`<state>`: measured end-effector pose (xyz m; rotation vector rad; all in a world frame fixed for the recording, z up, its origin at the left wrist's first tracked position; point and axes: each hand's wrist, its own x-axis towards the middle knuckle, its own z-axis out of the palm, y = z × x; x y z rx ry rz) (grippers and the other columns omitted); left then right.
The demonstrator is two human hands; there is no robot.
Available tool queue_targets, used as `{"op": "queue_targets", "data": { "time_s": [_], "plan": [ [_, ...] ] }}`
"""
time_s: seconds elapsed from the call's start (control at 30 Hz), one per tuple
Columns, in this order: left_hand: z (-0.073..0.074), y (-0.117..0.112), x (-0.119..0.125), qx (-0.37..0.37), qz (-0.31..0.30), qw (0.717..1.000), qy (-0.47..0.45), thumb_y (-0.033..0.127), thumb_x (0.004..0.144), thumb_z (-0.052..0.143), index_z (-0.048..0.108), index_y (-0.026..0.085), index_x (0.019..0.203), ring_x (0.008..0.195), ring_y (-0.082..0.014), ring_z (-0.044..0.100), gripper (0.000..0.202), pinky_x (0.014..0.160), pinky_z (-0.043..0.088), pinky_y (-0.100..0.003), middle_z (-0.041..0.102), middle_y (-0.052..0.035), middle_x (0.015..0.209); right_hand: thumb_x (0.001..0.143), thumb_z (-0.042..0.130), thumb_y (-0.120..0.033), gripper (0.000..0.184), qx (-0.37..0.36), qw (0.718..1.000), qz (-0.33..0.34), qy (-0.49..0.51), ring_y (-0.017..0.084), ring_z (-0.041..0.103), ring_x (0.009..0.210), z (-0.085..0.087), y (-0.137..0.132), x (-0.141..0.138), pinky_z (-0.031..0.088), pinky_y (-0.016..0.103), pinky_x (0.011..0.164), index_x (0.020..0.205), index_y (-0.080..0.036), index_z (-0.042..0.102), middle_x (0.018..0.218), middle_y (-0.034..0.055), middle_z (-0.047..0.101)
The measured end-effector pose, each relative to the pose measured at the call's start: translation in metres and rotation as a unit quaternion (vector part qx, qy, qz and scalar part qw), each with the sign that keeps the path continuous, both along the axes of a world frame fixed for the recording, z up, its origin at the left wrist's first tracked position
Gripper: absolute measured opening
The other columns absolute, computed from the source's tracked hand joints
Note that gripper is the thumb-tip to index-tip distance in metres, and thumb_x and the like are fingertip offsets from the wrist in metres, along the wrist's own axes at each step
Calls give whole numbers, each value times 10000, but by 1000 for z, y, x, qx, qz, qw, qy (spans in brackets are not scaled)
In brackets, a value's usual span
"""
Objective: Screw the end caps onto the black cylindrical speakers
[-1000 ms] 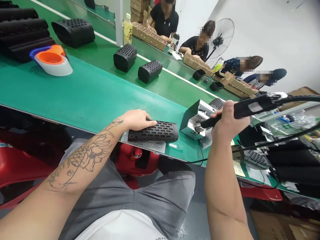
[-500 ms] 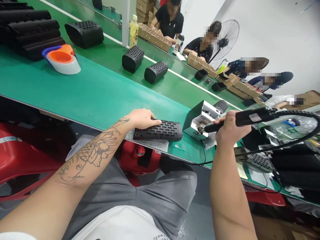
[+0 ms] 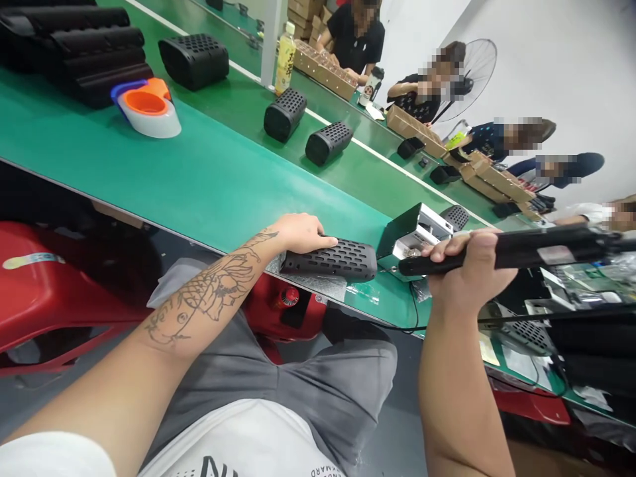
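Left hand (image 3: 304, 233) clasps the black slotted plastic housing (image 3: 342, 258), right hand (image 3: 472, 264) wraps tight round a black cylindrical tool (image 3: 527, 248), tip near that silver-and-black metal box (image 3: 401, 228)

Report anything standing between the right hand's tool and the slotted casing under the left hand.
Nothing visible blocks the black tool in the right hand from the slotted casing under the left hand. The silver-fronted box stands beside that path, behind the tool's tip.
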<state>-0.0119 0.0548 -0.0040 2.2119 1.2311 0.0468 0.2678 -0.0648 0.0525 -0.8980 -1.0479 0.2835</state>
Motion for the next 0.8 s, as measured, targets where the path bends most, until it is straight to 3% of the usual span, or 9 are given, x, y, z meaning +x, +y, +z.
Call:
{"op": "queue_targets", "data": {
  "time_s": [0.13,0.2,0.3,0.43,0.53,0.67,0.8],
  "plan": [
    [-1,1,0,6,-4,1000,-3,859,1121,602,1026,339,1275,1234,-377,915,689,968,657,-395,990,-98,1391,1001,976,-825,579,15,980,196,-21,132,567,408,5,-3,-80,603,297,465,1012,-307,718,628,-123,571],
    [2,0,0,8,-9,1000,5,831,1126,607,1018,326,1236,1190,-364,919,660,948,656,-385,996,-98,1329,1037,914,-870,583,25,969,243,-34,128,524,396,-1,3,-113,573,298,455,1021,-325,706,628,-120,561],
    [7,-2,-1,-3,-20,1000,8,725,1117,669,998,319,1120,1117,-356,925,523,914,658,-380,994,-90,1213,1013,920,-899,616,20,966,255,-47,123,499,401,-10,16,-146,560,307,457,1027,-324,701,627,-118,550],
    [10,-2,-2,-7,-29,1000,1,468,1053,795,981,321,1061,1154,-363,939,237,960,678,-374,980,-79,1122,972,961,-894,644,-11,966,254,-37,133,540,415,-16,27,-163,561,307,456,1034,-304,711,620,-117,569],
    [10,-1,-4,-10,-31,999,-1,348,989,848,986,325,1070,1199,-371,946,162,1033,698,-378,971,-69,1051,961,983,-877,645,-35,962,267,-39,136,556,424,-19,29,-167,607,321,494,1019,-309,683,617,-118,578],
    [1,5,-2,-20,-35,999,-17,388,963,878,994,331,1038,1244,-427,938,149,1072,728,-449,963,-83,1004,995,1006,-771,573,-38,954,292,-48,127,517,405,-24,31,-169,680,365,562,987,-322,649,614,-134,568],
    [-13,14,3,-50,-38,997,-39,494,1009,882,974,300,972,1214,-481,928,218,1051,747,-540,949,-131,987,964,1049,-713,554,-43,946,316,-54,127,478,394,-28,31,-169,675,376,557,970,-329,650,614,-139,581]
  ]
}}
